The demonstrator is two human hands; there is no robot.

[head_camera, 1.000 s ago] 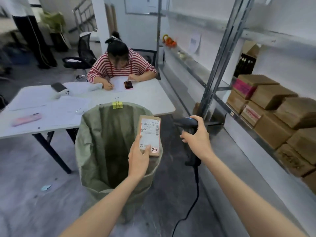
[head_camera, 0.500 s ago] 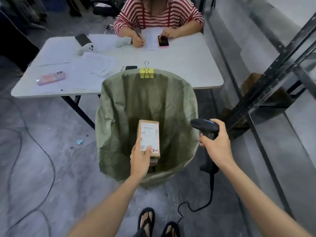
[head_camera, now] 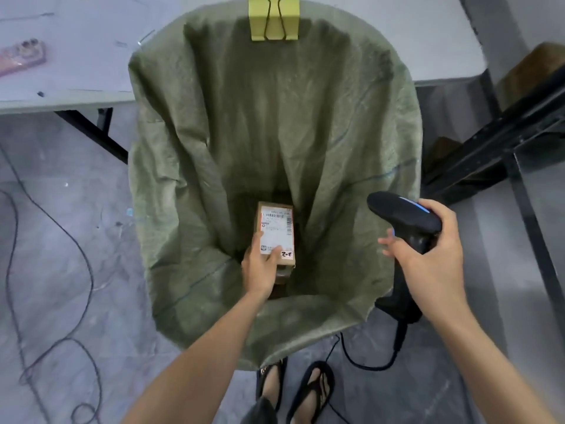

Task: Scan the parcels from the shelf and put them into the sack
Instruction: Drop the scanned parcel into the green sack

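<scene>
The grey floor [head_camera: 76, 255] spreads under both hands. The green sack [head_camera: 189, 179] stands open beneath and ahead of them, its mouth wide. Its near rim runs under the left forearm and its right rim lies just below the right hand [head_camera: 434, 255]. Beyond the sack, well ahead of both hands, is a white table [head_camera: 76, 71], and the sack's far rim is fastened at the table edge by a yellow clip [head_camera: 273, 16]. To the right of the right hand rises the dark metal shelf [head_camera: 504, 133], with a brown box [head_camera: 532, 68] behind it.

The left hand [head_camera: 263, 267] reaches down inside the sack and grips the parcel [head_camera: 276, 231] by its near end. Its thumb lies across the white label and its fingers are hidden underneath. The parcel is held label up, low in the sack, pointing away from the hand. A darker brown shape shows just under the parcel, too hidden to tell what it is.

The right hand is curled round the handle of a black scanner [head_camera: 403, 214], held over the sack's right rim, its head aimed left toward the parcel. Its cord [head_camera: 367, 362] loops on the floor below that hand. A pink phone [head_camera: 21, 55] lies on the table far left of the left hand. The person's sandalled feet [head_camera: 293, 390] stand at the sack's near side, between the forearms.
</scene>
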